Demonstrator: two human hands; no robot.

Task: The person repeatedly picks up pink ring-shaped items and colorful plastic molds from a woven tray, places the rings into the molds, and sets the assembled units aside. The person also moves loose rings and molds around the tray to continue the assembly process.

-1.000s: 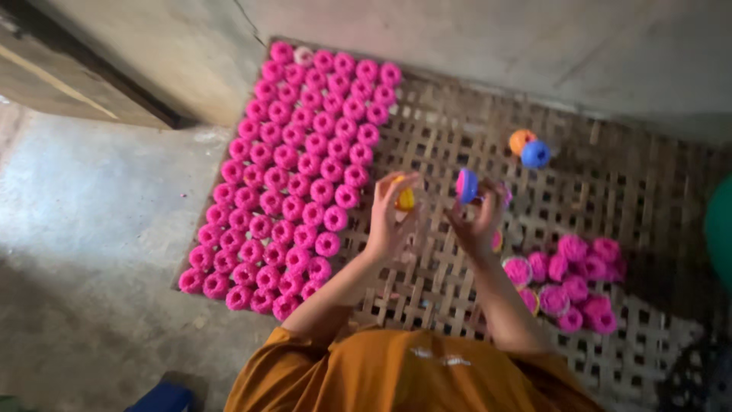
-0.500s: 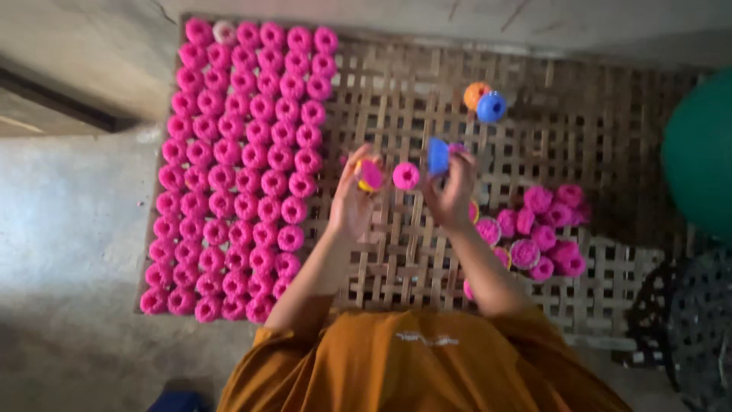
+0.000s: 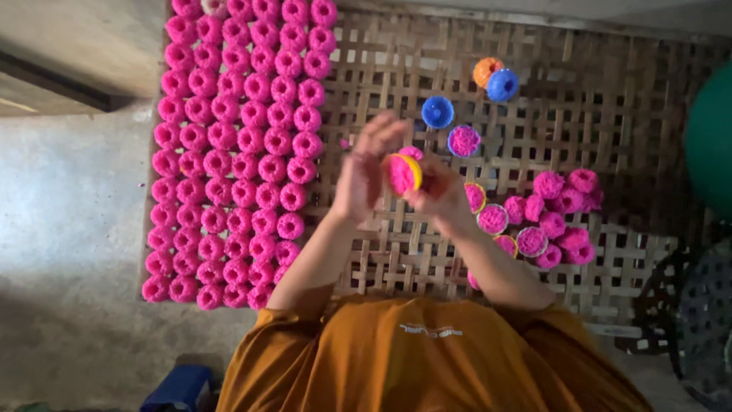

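Left hand (image 3: 364,172) and right hand (image 3: 438,194) closed together around a yellow-rimmed pink cup (image 3: 402,172), bare woven mat (image 3: 381,244) beneath them, pink rows (image 3: 236,152) close to the left, loose pink pile (image 3: 545,214) just right, blue cup (image 3: 438,112) beyond the fingers.

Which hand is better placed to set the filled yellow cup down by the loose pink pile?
Right, probably. The right hand grips the yellow cup and sits beside the loose pink pile; the left hand is nearer the pink rows.

one head-worn camera looks steeply down from close above at the woven mat (image 3: 610,91) before the wearer.
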